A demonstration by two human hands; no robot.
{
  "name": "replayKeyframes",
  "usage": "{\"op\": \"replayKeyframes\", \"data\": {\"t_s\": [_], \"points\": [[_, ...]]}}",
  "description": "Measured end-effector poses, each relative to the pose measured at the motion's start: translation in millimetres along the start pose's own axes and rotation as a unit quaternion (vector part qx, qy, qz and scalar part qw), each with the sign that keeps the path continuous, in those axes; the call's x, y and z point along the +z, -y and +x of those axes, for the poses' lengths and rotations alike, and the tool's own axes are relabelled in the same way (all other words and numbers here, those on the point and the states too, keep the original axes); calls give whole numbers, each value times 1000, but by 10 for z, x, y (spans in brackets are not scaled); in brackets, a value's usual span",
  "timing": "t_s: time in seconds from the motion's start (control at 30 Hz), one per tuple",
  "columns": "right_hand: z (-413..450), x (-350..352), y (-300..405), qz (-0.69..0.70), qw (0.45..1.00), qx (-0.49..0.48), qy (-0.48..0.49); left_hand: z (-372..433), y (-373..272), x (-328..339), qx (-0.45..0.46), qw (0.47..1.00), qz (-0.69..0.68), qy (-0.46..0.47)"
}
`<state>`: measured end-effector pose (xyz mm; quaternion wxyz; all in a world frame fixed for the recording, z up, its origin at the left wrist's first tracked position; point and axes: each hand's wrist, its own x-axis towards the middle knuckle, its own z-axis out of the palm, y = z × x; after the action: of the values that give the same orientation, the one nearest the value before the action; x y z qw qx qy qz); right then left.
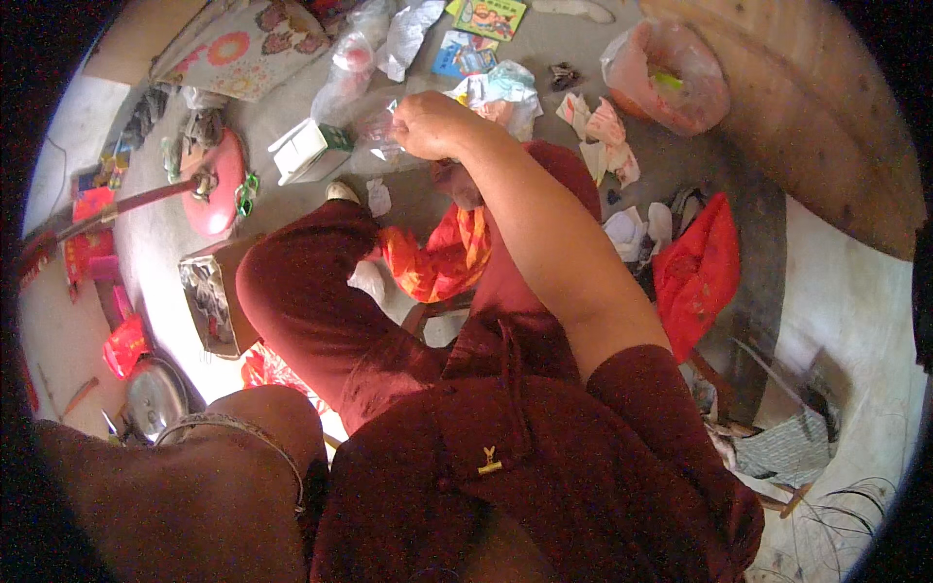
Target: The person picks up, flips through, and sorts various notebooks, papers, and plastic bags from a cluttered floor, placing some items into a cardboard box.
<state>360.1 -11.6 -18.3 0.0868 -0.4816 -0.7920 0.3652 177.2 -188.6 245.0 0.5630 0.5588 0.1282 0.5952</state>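
Note:
My right hand (430, 125) reaches out over my legs with its fingers curled, gripping the edge of a thin clear plastic wrapper (375, 131). My left hand is not in view. Just left of the wrapper stands a white and green carton (310, 151) with its flaps up. Beyond my right hand lies a heap of crumpled printed packaging (503, 91). Between my legs hangs a red and orange patterned cloth or bag (437, 259). A dark rounded thing (459, 186) below my wrist is partly hidden and unclear.
A bin with a pinkish plastic liner (663, 80) stands at upper right. Picture booklets (466, 52) lie at the top. On the left are a pink round stool or lid (219, 182), an open cardboard box (211, 299) and a metal basin (155, 397). A red bag (696, 280) is at right.

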Motion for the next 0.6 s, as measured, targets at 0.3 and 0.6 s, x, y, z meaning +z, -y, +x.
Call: {"op": "replayKeyframes", "data": {"t_s": [0.3,0.6], "points": [[9,0,-22,3,1000,-7,9,-8,52,-43,-6,1000,-5,-1],[36,32,-43,-22,999,-35,6,-23,36,-77,-3,1000,-5,-6]]}}
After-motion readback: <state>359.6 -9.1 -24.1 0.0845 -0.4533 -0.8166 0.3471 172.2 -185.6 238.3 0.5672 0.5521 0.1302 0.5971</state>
